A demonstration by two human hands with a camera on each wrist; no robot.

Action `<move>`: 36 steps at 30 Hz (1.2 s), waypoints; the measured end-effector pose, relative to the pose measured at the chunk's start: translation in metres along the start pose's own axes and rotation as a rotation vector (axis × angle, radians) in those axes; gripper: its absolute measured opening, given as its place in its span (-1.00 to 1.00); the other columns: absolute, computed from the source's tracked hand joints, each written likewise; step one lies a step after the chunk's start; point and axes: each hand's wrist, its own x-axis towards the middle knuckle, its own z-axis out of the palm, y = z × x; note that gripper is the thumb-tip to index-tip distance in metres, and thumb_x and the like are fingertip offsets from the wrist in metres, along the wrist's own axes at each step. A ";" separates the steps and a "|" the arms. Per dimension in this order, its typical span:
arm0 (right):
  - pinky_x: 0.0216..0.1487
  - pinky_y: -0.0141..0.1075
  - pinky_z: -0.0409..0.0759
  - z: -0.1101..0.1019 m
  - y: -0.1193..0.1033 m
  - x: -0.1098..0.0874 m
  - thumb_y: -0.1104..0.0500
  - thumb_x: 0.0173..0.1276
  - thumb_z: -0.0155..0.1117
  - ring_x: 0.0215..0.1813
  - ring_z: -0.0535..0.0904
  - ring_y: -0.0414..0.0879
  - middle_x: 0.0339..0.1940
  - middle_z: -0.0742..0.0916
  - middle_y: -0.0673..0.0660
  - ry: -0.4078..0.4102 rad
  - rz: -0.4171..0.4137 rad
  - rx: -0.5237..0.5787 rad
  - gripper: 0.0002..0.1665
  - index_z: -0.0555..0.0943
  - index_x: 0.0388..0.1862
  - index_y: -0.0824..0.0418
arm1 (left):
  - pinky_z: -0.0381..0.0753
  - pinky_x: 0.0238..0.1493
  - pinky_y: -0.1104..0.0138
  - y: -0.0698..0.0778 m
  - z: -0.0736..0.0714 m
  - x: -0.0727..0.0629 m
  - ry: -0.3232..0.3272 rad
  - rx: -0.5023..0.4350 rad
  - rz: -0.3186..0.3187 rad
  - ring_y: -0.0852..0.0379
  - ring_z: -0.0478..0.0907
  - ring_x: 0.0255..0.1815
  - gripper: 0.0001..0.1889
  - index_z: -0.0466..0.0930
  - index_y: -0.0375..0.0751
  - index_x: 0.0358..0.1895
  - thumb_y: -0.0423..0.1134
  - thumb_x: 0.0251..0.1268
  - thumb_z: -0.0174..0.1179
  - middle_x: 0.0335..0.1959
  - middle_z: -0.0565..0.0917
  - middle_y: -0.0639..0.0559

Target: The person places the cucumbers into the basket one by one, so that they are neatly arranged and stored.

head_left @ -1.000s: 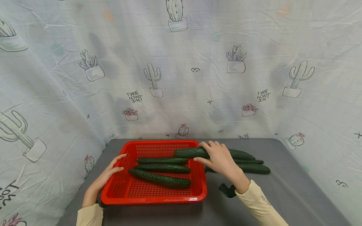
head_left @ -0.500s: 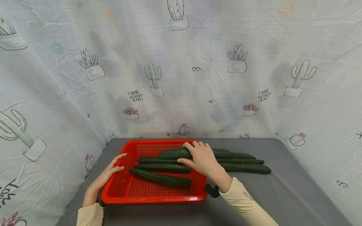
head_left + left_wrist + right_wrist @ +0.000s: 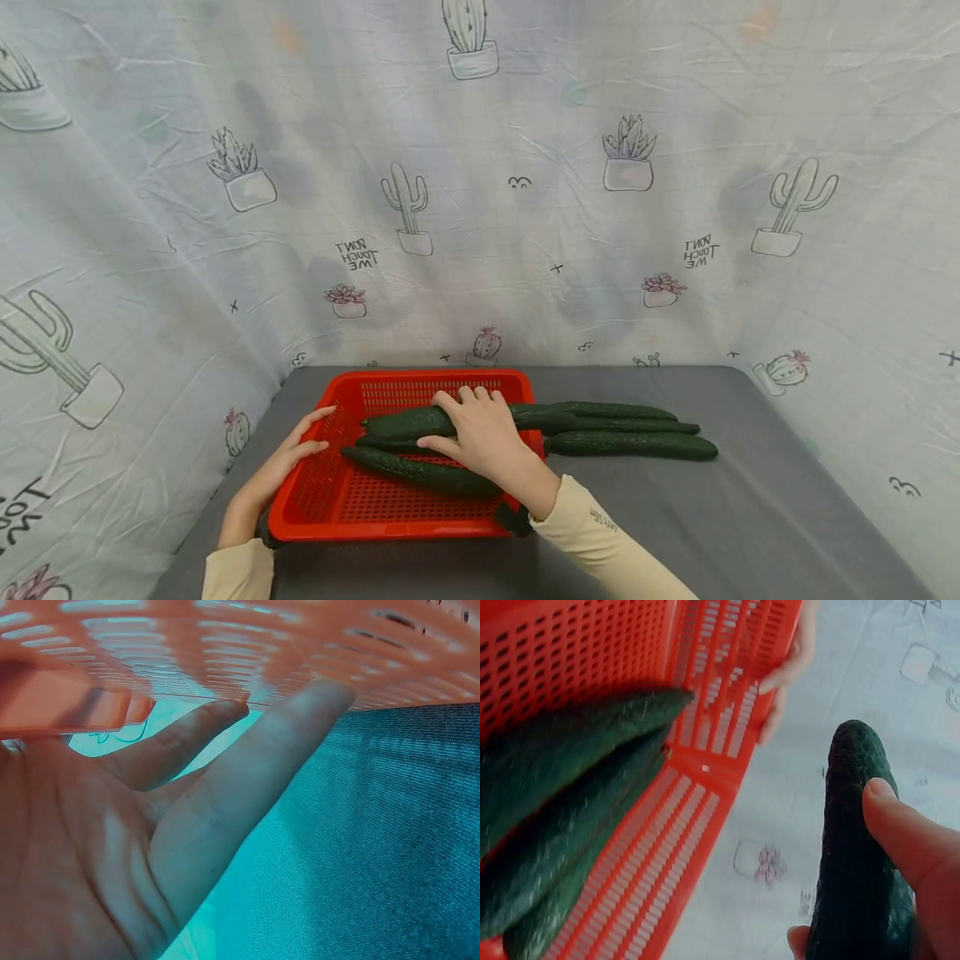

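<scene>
A red plastic basket [image 3: 420, 531] with slotted walls stands on the grey table, cucumbers inside it. My left hand [image 3: 281, 471] grips its left rim; in the left wrist view, long fingers [image 3: 255, 776] lie along the slotted outside. Over the basket, my right hand [image 3: 483, 433] holds a large dark green cucumber [image 3: 405, 423] from above, its far end pointing left. The right wrist view shows the thumb across this held cucumber [image 3: 859, 847]. Beneath it lie a curved cucumber [image 3: 420, 473] at the front and another cucumber [image 3: 375, 444], partly covered by the hand and the held one.
Right of the basket, several cucumbers lie side by side on the table [image 3: 712, 517], the nearest cucumber [image 3: 633, 446] slightly apart from those behind. A curtain [image 3: 555, 317] printed with cacti hangs behind and along the sides. A black band [image 3: 513, 519] is at the right wrist.
My right hand has carried the held cucumber leftward from the basket's right rim to over the cucumbers inside. The left hand and the basket have stayed in place.
</scene>
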 end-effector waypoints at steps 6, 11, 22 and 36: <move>-0.31 -0.31 0.31 0.003 -0.021 0.007 -0.50 0.16 -0.12 -0.29 0.40 -0.09 -0.22 0.56 0.00 -0.018 -0.028 -0.013 -0.30 0.42 0.13 -0.16 | 0.50 -0.02 0.17 0.001 -0.002 -0.001 0.003 0.009 0.006 -0.13 0.31 0.19 -0.40 -0.15 0.09 0.45 -0.16 0.44 -0.15 0.43 -0.07 -0.17; -0.37 -0.31 0.22 0.005 -0.033 0.013 -0.50 0.14 -0.08 -0.38 0.32 -0.10 -0.27 0.55 0.00 -0.041 -0.026 -0.020 -0.32 0.42 0.12 -0.18 | 0.51 -0.02 0.19 0.000 -0.003 0.000 0.004 0.012 0.003 0.12 0.43 0.07 -0.40 -0.16 0.09 0.46 -0.15 0.44 -0.15 0.43 -0.08 -0.16; -0.34 -0.23 0.22 0.015 -0.041 0.022 -0.37 0.20 0.04 -0.40 0.30 -0.04 -0.32 0.52 0.07 -0.203 -0.003 0.078 -0.37 0.36 0.14 -0.08 | 0.48 -0.01 0.17 0.000 -0.001 0.002 0.033 0.066 0.024 -0.17 0.26 0.22 -0.42 -0.10 0.11 0.45 -0.12 0.44 -0.14 0.46 -0.18 -0.11; -0.35 -0.21 0.23 0.021 -0.043 0.032 -0.33 0.08 0.23 -0.44 0.31 -0.04 -0.32 0.55 0.09 -0.260 -0.023 0.093 -0.37 0.36 0.08 -0.13 | 0.44 0.03 0.15 -0.004 0.000 0.001 0.036 0.053 0.029 -0.23 0.15 0.29 -0.42 -0.10 0.10 0.45 -0.13 0.44 -0.15 0.47 -0.21 -0.09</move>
